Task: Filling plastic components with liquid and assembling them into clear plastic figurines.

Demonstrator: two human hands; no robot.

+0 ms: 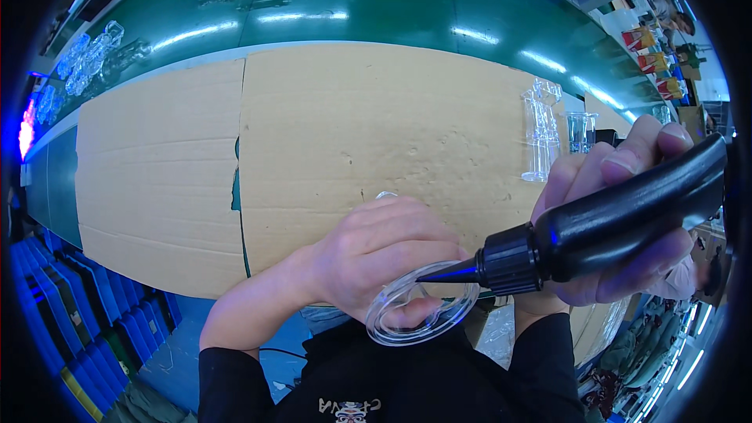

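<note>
A: Grips?
B: Left hand (376, 247) curled closed around a clear round-based piece (450, 313), at the cardboard's (376, 125) near edge. Right hand (583, 176) wrapped firmly round a black bottle (627, 223), by the cardboard's right end.
A: Why so?
B: Base faces up, probably giving the nozzle (450, 272) access.
A: Unclear?
B: Tip contact, can't tell. Left fingers hide the piece's body; bottle covers right palm.
</note>
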